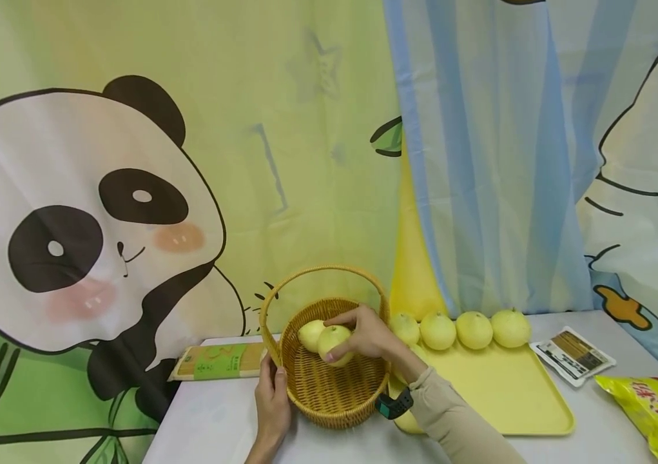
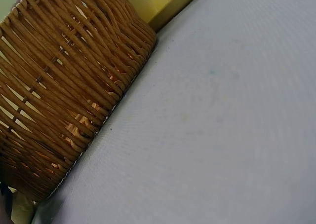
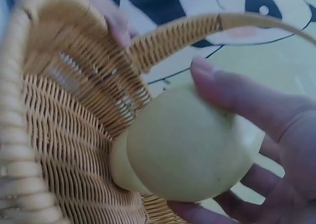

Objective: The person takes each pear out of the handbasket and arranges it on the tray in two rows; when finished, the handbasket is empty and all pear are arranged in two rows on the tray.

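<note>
A brown wicker basket point(image 1: 337, 393) with a tall arched handle stands on the table; its woven side point(image 2: 74, 71) fills the upper left of the left wrist view. My left hand point(image 1: 273, 396) holds the basket's left side by the rim, near the handle's base. Inside the basket's opening, my right hand point(image 1: 366, 335) grips a round, pale yellow pear point(image 3: 182, 145), thumb on one side and fingers on the other. Another pear point(image 1: 310, 335) is in the basket, just left of the held one. The held pear partly covers it in the right wrist view.
Right of the basket lies a yellow tray point(image 1: 508, 393) with several pears point(image 1: 474, 330) along its back edge. A flat noodle packet point(image 1: 218, 361) lies behind left. A small white packet point(image 1: 572, 354) and a yellow bag point(image 1: 653, 412) sit at right. A printed curtain point(image 1: 317, 161) hangs behind.
</note>
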The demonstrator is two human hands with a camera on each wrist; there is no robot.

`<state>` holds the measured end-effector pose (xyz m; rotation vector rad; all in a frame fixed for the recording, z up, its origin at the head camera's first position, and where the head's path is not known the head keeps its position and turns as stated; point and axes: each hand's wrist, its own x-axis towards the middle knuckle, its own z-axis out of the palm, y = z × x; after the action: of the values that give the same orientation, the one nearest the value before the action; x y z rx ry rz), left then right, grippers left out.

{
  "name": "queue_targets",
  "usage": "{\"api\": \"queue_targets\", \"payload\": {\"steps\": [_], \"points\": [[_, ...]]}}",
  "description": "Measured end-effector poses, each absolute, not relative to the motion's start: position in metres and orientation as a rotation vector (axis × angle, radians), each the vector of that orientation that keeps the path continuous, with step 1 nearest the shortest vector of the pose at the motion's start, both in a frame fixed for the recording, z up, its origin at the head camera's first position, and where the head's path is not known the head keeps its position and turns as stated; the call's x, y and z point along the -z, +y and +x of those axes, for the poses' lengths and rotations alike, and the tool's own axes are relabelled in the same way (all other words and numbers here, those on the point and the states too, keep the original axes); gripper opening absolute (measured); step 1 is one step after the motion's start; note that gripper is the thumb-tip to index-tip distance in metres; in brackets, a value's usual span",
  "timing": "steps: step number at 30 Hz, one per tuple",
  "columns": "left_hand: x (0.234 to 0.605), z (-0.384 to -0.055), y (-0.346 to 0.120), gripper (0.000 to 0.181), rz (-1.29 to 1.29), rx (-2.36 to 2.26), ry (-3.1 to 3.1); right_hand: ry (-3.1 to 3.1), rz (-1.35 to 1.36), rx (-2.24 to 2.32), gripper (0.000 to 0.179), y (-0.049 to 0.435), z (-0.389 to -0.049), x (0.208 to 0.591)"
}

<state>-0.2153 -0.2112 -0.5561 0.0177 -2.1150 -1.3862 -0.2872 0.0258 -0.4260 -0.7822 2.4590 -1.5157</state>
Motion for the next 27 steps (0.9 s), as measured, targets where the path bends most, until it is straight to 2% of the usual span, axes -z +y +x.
{"api": "queue_targets", "payload": {"steps": [7, 14, 27], "points": [[0.556, -0.216, -0.213, 0.047, 0.005, 1.426, -2.109, 2.367, -0.851, 1.640, 0.057, 0.054, -0.264, 0.415], [0.556, -0.215, -0.213, 0.047, 0.005, 1.423, -2.126, 2.342, -0.892, 1.707, 0.057, 0.095, -0.250, 0.410], [0.554, -0.215, -0.212, 0.047, 0.005, 1.420, -2.123, 2.522, -0.662, 1.716, 0.063, 0.178, -0.248, 0.415]]}}
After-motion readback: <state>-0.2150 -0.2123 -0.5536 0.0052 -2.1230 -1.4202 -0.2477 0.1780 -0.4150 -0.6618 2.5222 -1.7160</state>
